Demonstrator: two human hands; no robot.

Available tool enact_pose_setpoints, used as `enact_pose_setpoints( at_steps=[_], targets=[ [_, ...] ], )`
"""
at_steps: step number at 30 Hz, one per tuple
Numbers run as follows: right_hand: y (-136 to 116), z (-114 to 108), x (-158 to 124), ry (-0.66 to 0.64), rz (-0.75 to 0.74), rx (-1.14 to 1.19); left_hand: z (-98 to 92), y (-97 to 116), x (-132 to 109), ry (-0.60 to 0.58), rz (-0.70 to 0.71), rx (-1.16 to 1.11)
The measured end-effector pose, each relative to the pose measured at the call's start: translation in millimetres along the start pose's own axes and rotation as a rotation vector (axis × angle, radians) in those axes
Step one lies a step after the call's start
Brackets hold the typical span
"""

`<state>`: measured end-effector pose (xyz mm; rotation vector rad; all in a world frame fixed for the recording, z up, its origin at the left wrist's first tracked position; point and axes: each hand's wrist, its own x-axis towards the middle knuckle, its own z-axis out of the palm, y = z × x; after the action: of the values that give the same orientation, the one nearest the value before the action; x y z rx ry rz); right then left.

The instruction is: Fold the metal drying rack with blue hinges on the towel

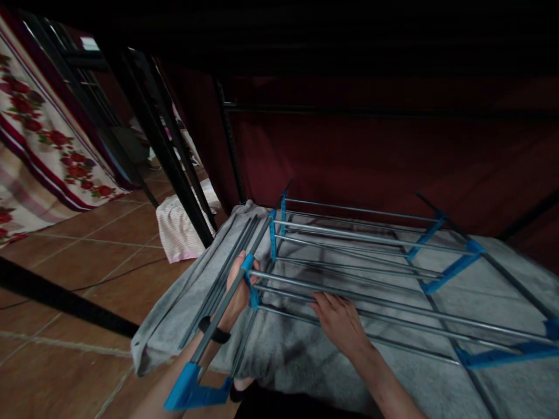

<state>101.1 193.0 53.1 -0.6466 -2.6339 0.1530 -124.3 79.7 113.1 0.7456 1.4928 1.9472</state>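
Note:
A rack of grey metal rods (358,238) with blue plastic connectors (449,270) lies on a grey blanket (279,349). My left hand (238,294) is wrapped round the rack's left side tube at a blue connector (248,265). A black band sits on that wrist. My right hand (338,320) rests on the near cross rods with the fingers curled over one rod. Another blue connector (192,393) caps the tube's near end, close to my left forearm.
The blanket lies over a low surface beside a brown tiled floor (87,279). Black metal frame posts (174,169) stand at the left. A striped cloth (179,227) lies at their foot. A floral blanket (43,134) hangs far left. Dark red fabric (371,151) fills the back.

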Motion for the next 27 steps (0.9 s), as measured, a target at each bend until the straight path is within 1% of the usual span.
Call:
enact_pose_setpoints(
  at_steps=[5, 8, 13, 17, 23, 25, 27],
  targets=[
    [4, -2, 4, -0.080, 0.004, -0.011, -2.4, -8, 4, -0.040, 0.004, -0.014],
    [2, -3, 6, -0.108, 0.015, -0.052, -3.5, -13, 6, -0.011, -0.004, -0.030],
    [-2, -8, 9, -0.121, -0.005, -0.095, -3.4, -18, 10, -0.007, -0.019, -0.089],
    [-2, -8, 11, -0.121, 0.010, -0.078, -3.3, -18, 11, -0.018, -0.031, -0.117],
    [-3, -5, 8, -0.083, 0.041, 0.005, -2.0, -17, 9, 0.015, -0.008, -0.124],
    [-4, -5, 4, -0.020, 0.061, 0.098, -2.2, -18, 8, 0.015, 0.011, -0.102],
    [-3, -8, -1, 0.070, 0.120, 0.260, -3.3, -18, 9, 0.022, 0.017, -0.091]
  ],
)
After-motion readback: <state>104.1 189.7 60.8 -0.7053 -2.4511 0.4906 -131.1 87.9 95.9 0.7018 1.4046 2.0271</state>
